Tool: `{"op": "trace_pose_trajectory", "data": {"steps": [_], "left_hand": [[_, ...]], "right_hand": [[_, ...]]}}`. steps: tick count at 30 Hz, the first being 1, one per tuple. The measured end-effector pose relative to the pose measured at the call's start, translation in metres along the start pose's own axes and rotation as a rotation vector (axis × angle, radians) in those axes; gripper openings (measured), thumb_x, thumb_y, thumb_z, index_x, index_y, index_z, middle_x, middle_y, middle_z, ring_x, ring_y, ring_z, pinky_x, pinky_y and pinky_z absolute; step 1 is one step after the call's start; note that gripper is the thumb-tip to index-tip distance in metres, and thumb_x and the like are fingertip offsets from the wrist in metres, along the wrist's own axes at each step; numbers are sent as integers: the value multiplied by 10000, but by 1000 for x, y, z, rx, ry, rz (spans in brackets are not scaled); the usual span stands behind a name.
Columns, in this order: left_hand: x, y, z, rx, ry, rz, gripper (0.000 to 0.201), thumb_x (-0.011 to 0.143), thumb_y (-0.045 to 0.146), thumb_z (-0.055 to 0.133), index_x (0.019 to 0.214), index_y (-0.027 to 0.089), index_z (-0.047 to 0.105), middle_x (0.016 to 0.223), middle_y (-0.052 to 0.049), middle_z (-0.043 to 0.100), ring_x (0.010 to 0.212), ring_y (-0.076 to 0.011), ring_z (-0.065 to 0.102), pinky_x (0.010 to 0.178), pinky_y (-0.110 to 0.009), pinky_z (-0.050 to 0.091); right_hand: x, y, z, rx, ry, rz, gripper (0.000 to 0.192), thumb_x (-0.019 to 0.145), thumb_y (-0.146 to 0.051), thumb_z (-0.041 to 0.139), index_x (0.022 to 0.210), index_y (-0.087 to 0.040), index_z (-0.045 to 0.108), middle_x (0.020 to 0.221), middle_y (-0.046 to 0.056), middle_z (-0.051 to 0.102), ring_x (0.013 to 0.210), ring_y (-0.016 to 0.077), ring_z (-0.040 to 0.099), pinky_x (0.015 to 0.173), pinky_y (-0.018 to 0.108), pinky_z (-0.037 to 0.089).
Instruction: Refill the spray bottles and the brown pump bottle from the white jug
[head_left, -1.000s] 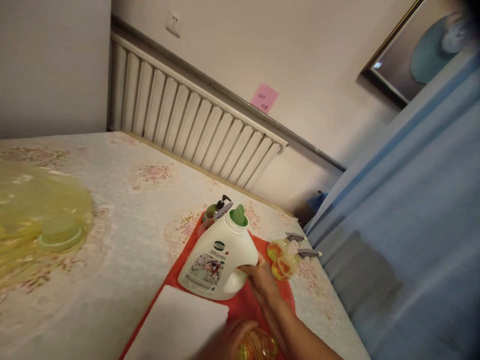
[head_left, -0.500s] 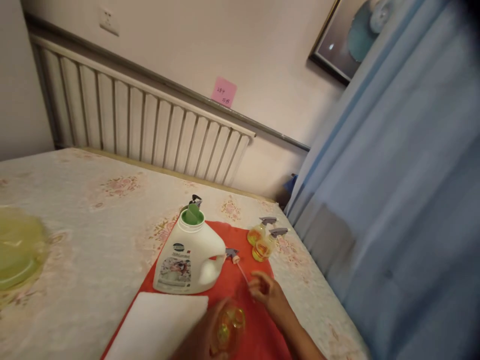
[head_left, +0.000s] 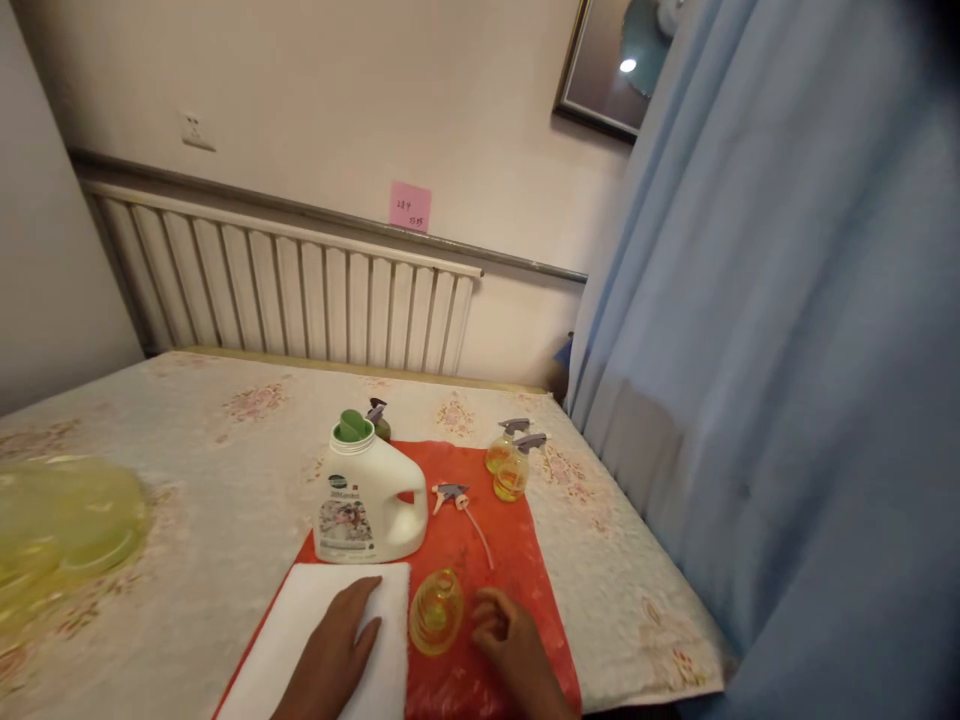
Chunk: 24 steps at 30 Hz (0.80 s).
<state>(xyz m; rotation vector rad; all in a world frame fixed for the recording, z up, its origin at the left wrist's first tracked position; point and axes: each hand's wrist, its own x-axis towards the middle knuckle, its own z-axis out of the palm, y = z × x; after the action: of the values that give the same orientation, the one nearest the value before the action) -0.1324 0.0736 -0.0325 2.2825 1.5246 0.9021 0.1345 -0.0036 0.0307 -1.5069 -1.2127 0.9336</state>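
On the red mat (head_left: 480, 540) covering the tabletop (head_left: 187, 480), the left hand (head_left: 334, 650) lies flat and released on a white cloth (head_left: 300, 630); the right hand (head_left: 506, 640), loosely curled and empty, sits just beside an uncapped yellow bottle (head_left: 436, 612), perhaps steadying it; the white jug's (head_left: 367, 500) label is too small to read; the pink note (head_left: 409, 207) bears illegible digits.

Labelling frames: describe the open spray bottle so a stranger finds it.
On the red mat, look at the near end, between the two hands. The small yellow bottle stands there; unlike the two capped spray bottles further back, it has no trigger head.
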Motion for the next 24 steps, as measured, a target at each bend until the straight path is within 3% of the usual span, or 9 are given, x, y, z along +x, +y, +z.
{"op": "trace_pose_trajectory", "data": {"steps": [3, 6, 11, 15, 18, 21, 24], "left_hand": [[2, -8, -12, 219, 78, -11, 355, 873, 287, 429, 1160, 148, 586, 1175, -118, 668, 1126, -256, 602, 1026, -426, 473], [4, -7, -19, 311, 89, -32, 306, 873, 245, 407, 1077, 127, 602, 1082, -124, 672, 1044, -262, 601, 979, -422, 471], [-1, -5, -18, 391, 97, -77, 297, 883, 225, 387, 1047, 123, 613, 1092, -139, 644, 1033, -285, 567, 942, -452, 442], [-4, -7, -14, 423, 99, -77, 310, 884, 223, 388, 1076, 129, 612, 1118, -134, 642, 1059, -277, 562, 961, -437, 424], [-3, -10, -12, 439, 97, -71, 331, 884, 233, 390, 1104, 114, 607, 1149, -144, 638, 1085, -283, 555, 970, -439, 419], [-4, -14, -9, 469, 97, -80, 336, 881, 231, 393, 1116, 117, 604, 1158, -139, 638, 1096, -281, 558, 980, -435, 412], [-5, -18, -5, 492, 103, -93, 326, 875, 227, 404, 1122, 142, 598, 1161, -119, 640, 1105, -267, 565, 994, -425, 405]], "right_hand": [[-2, -2, 10, -83, 54, -47, 561, 593, -111, 622, 1150, -180, 630, 1059, 92, 708, 972, 266, 665, 841, 363, 535], [-1, -1, 21, -185, 70, -100, 716, 574, -123, 686, 1276, -179, 565, 1265, 116, 629, 1174, 295, 578, 1011, 407, 456], [2, -8, 35, -264, 93, -163, 702, 577, -138, 718, 1265, -169, 585, 1318, 121, 588, 1265, 305, 500, 1106, 422, 360], [7, -11, 34, -136, 133, -215, 597, 656, -195, 697, 1243, -158, 595, 1254, 127, 632, 1179, 287, 576, 1035, 396, 440], [22, -9, 21, -78, 191, -235, 425, 789, -277, 594, 1196, -156, 606, 1121, 119, 700, 1010, 241, 668, 885, 334, 525], [54, -5, 4, -227, 206, -141, 250, 816, -299, 547, 984, -159, 666, 871, 76, 741, 783, 207, 698, 690, 267, 534], [97, -2, -6, -355, 213, -103, 141, 781, -241, 553, 836, -177, 665, 746, 37, 718, 683, 195, 663, 636, 257, 487]]}}
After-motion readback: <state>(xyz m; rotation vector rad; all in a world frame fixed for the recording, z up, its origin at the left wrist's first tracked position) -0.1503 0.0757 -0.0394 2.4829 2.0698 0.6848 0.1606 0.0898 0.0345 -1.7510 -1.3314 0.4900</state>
